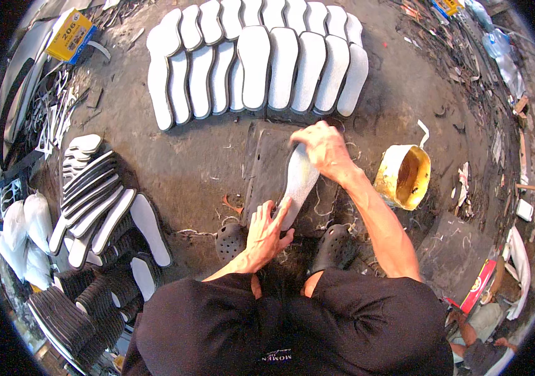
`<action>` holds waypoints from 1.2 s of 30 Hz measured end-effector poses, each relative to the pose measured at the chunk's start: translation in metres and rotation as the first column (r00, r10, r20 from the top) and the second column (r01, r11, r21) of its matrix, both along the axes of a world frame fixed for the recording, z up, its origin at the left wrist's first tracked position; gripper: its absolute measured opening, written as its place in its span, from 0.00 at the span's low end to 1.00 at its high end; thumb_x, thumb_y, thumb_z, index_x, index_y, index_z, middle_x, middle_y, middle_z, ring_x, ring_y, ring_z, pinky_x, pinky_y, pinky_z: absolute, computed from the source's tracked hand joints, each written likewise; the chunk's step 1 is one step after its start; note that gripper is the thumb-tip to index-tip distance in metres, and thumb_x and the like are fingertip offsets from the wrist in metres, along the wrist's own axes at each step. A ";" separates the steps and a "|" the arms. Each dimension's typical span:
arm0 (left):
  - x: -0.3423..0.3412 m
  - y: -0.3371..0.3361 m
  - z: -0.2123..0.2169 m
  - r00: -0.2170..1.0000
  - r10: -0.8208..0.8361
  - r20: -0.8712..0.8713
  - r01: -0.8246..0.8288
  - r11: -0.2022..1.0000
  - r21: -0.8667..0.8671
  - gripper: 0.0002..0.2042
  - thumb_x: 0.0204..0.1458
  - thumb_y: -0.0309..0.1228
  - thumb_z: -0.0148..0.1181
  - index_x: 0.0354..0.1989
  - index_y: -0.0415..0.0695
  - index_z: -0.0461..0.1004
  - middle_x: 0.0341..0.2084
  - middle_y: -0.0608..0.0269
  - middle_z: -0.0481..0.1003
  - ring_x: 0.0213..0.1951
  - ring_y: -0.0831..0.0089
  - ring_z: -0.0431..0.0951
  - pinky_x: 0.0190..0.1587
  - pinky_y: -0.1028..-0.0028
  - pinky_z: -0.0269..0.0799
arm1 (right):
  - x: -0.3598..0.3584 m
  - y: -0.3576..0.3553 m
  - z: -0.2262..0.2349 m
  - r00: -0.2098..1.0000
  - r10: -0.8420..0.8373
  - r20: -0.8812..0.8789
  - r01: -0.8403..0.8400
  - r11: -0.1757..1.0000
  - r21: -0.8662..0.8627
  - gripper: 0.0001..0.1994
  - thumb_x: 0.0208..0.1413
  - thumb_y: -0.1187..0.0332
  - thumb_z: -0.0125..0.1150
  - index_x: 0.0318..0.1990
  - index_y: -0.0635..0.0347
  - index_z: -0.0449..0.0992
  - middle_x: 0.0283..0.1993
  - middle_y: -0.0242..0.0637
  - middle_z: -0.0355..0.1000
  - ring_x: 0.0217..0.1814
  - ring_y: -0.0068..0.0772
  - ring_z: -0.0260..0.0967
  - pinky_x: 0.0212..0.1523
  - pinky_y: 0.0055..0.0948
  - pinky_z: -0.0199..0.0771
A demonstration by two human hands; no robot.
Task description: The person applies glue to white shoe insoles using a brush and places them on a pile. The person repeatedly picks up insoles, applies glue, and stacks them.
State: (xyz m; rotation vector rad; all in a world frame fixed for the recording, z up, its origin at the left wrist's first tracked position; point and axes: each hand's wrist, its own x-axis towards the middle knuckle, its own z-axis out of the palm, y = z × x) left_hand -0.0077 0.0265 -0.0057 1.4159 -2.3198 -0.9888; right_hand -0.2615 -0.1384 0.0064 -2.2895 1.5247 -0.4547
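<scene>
One white-topped shoe insole point(302, 174) lies slantwise on a dark flat board point(266, 156) between my feet. My right hand point(325, 149) is closed over its far end, fingers curled at the edge. At the narrow near end, my left hand point(267, 230) holds the insole, with thumb and forefinger on either side. What the right fingertips touch underneath is hidden. Beyond the board, white insoles point(255, 69) with dark edges stand overlapped in two curved rows.
Stacked insoles point(92, 207) and dark bundles point(85, 319) lie at left, beside white plastic bags point(35, 222). A yellow-stained tub point(385, 172) stands right of my arm. My black clogs point(333, 247) flank the board. Scraps point(54, 119) litter the edges. Another person's arm point(465, 329) shows lower right.
</scene>
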 end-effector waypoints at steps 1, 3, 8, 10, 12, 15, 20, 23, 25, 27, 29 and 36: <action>0.001 0.000 0.001 1.000 -0.010 0.019 0.009 1.000 0.025 0.49 0.53 0.39 0.78 0.85 0.52 0.59 0.62 0.38 0.66 0.61 0.40 0.70 0.62 0.48 0.70 | -0.003 -0.010 -0.001 0.985 0.172 -0.015 -0.172 0.985 0.018 0.19 0.58 0.73 0.62 0.56 0.48 0.86 0.47 0.41 0.84 0.52 0.49 0.77 0.59 0.46 0.76; 0.003 0.000 0.001 1.000 -0.002 -0.007 0.002 1.000 0.016 0.50 0.52 0.38 0.79 0.85 0.53 0.58 0.62 0.38 0.66 0.61 0.40 0.70 0.62 0.48 0.70 | -0.007 -0.017 -0.003 0.907 0.421 -0.016 -0.421 0.907 0.005 0.21 0.53 0.74 0.64 0.55 0.45 0.87 0.49 0.36 0.85 0.53 0.46 0.78 0.60 0.45 0.73; 0.006 0.002 -0.003 1.000 -0.002 -0.017 0.003 0.998 0.066 0.52 0.49 0.36 0.80 0.85 0.53 0.58 0.61 0.39 0.66 0.60 0.41 0.70 0.62 0.48 0.70 | -0.024 0.039 0.016 0.982 -0.185 0.035 0.187 0.980 -0.065 0.21 0.61 0.79 0.58 0.58 0.51 0.86 0.53 0.41 0.86 0.59 0.51 0.81 0.63 0.52 0.79; 0.006 0.001 -0.005 0.998 0.001 -0.060 0.003 0.998 0.062 0.53 0.47 0.36 0.80 0.85 0.53 0.58 0.60 0.40 0.67 0.60 0.42 0.70 0.62 0.48 0.69 | -0.017 0.083 0.024 0.981 -0.191 0.044 0.190 0.982 0.020 0.23 0.60 0.81 0.60 0.61 0.52 0.85 0.52 0.43 0.86 0.56 0.52 0.81 0.61 0.51 0.82; 0.005 -0.002 -0.006 0.999 0.006 -0.038 -0.003 0.998 0.070 0.53 0.47 0.37 0.81 0.85 0.55 0.60 0.59 0.42 0.68 0.59 0.44 0.71 0.61 0.49 0.69 | -0.012 0.105 0.030 0.994 -0.098 0.045 0.091 0.985 0.149 0.24 0.58 0.84 0.59 0.59 0.53 0.86 0.52 0.48 0.86 0.56 0.52 0.84 0.59 0.49 0.85; 0.000 -0.012 -0.006 1.000 0.023 -0.012 -0.023 0.999 0.032 0.52 0.47 0.39 0.80 0.84 0.54 0.61 0.58 0.45 0.69 0.59 0.47 0.71 0.61 0.51 0.67 | -0.014 0.092 0.024 0.975 -0.168 0.144 0.168 0.986 0.012 0.20 0.62 0.82 0.60 0.60 0.55 0.85 0.53 0.48 0.85 0.56 0.55 0.83 0.60 0.49 0.84; -0.005 -0.028 -0.008 1.000 0.010 0.009 -0.010 0.999 -0.032 0.51 0.47 0.41 0.81 0.83 0.54 0.64 0.58 0.48 0.70 0.59 0.49 0.70 0.62 0.52 0.67 | -0.041 0.032 -0.010 0.968 -0.222 0.118 0.232 0.970 -0.079 0.19 0.64 0.81 0.61 0.60 0.57 0.84 0.54 0.48 0.85 0.54 0.57 0.81 0.59 0.50 0.82; 0.009 -0.032 -0.009 0.997 0.015 -0.078 -0.015 1.000 0.004 0.45 0.49 0.36 0.78 0.80 0.49 0.67 0.60 0.49 0.72 0.61 0.48 0.71 0.64 0.51 0.68 | -0.026 0.081 -0.023 0.979 -0.177 0.096 0.183 0.981 -0.059 0.20 0.61 0.82 0.60 0.59 0.57 0.84 0.55 0.46 0.85 0.54 0.54 0.82 0.58 0.48 0.84; 0.021 -0.041 -0.013 0.991 0.008 -0.136 -0.002 0.999 0.044 0.42 0.50 0.32 0.75 0.77 0.45 0.69 0.62 0.50 0.73 0.62 0.48 0.71 0.66 0.51 0.68 | 0.002 0.138 -0.023 0.980 -0.117 0.159 0.128 0.990 -0.063 0.20 0.59 0.78 0.58 0.56 0.53 0.85 0.54 0.43 0.85 0.51 0.51 0.82 0.56 0.48 0.84; 0.027 -0.041 -0.015 0.986 0.002 -0.167 0.010 0.997 0.070 0.40 0.50 0.30 0.73 0.76 0.43 0.69 0.63 0.50 0.74 0.63 0.47 0.72 0.67 0.51 0.69 | 0.031 0.189 -0.008 0.987 -0.065 0.150 0.057 0.997 0.056 0.19 0.58 0.79 0.60 0.55 0.53 0.86 0.53 0.39 0.85 0.53 0.47 0.82 0.56 0.44 0.85; 0.030 -0.041 -0.016 0.988 -0.017 -0.155 0.031 0.996 0.089 0.39 0.50 0.29 0.72 0.75 0.42 0.69 0.64 0.49 0.73 0.64 0.47 0.72 0.67 0.51 0.69 | 0.045 0.196 0.011 0.967 -0.094 0.237 0.072 0.992 0.101 0.16 0.61 0.76 0.62 0.55 0.54 0.86 0.51 0.42 0.86 0.50 0.51 0.83 0.54 0.47 0.85; 0.011 -0.020 -0.018 0.994 0.092 -0.057 -0.092 0.996 -0.002 0.48 0.46 0.41 0.84 0.77 0.46 0.67 0.60 0.54 0.72 0.61 0.51 0.71 0.64 0.51 0.68 | 0.008 0.018 0.008 0.813 -0.571 0.118 0.550 0.818 0.166 0.13 0.71 0.68 0.62 0.59 0.58 0.84 0.50 0.56 0.84 0.52 0.63 0.82 0.55 0.56 0.82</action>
